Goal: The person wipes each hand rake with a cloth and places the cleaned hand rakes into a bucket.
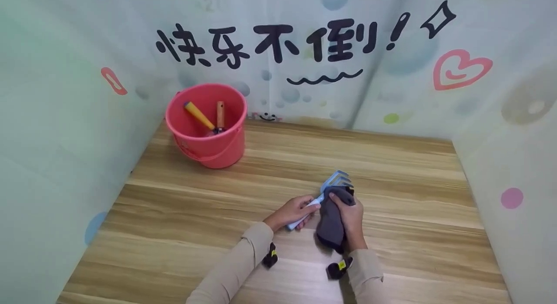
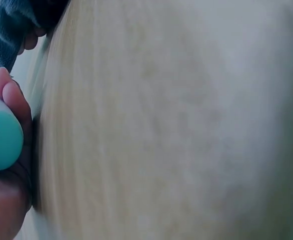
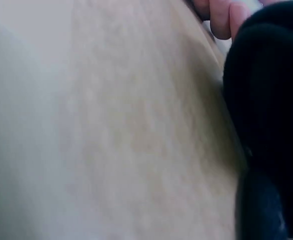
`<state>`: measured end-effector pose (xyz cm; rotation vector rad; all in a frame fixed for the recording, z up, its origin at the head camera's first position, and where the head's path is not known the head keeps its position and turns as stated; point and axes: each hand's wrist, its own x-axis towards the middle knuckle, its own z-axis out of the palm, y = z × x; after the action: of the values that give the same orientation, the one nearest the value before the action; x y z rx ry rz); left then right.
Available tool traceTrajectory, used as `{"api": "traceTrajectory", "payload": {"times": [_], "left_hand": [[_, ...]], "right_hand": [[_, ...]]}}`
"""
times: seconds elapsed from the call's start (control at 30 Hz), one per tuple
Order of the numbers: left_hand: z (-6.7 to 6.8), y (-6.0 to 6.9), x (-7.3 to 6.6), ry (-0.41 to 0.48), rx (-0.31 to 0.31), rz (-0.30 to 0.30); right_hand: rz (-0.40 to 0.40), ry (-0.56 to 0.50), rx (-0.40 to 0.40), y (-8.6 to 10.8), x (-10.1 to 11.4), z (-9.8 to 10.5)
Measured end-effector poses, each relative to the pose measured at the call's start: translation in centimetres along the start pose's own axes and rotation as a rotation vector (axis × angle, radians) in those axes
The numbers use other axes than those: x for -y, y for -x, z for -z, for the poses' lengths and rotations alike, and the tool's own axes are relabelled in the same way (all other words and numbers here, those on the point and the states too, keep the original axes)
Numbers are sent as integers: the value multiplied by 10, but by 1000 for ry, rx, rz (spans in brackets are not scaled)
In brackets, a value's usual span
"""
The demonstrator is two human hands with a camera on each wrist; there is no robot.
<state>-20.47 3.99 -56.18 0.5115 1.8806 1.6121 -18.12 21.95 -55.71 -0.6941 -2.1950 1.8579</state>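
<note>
My left hand [image 1: 296,212] grips the pale blue handle of a small hand rake [image 1: 335,178], its tines pointing away from me. In the left wrist view the rounded end of the rake's handle [image 2: 2,140] shows in the palm. My right hand [image 1: 351,214] holds a dark grey cloth [image 1: 331,223] against the rake's neck, just below the tines. The cloth's lower part hangs toward me, and it hides the metal beneath it. In the right wrist view the dark cloth [image 3: 266,110] fills the right side, with some left fingers beyond it.
A red bucket [image 1: 235,151] stands at the back left of the wooden table [image 1: 196,199]. Inside it are a yellow-handled tool [image 1: 199,115] and a wooden-handled tool [image 1: 220,115]. A printed curtain [image 1: 270,95] surrounds the table at the back and sides.
</note>
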Motion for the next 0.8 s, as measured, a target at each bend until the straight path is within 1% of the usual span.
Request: {"api": "traceTrajectory", "payload": {"times": [0.17, 0.3, 0.53, 0.7, 0.8], "left_hand": [[-1, 1, -3, -14, 3, 13], [0, 3, -4, -19, 9, 36], [-1, 4, -2, 2, 0, 44], [-3, 4, -4, 31, -3, 58], [-3, 3, -3, 36, -8, 69]], "right_hand": [[-33, -80, -93, -1, 1, 0], [-61, -83, -151, 0, 0, 1], [-21, -66, -200, 3, -5, -3], [3, -98, -244, 5, -5, -5], [-1, -117, -262, 5, -5, -5]]}}
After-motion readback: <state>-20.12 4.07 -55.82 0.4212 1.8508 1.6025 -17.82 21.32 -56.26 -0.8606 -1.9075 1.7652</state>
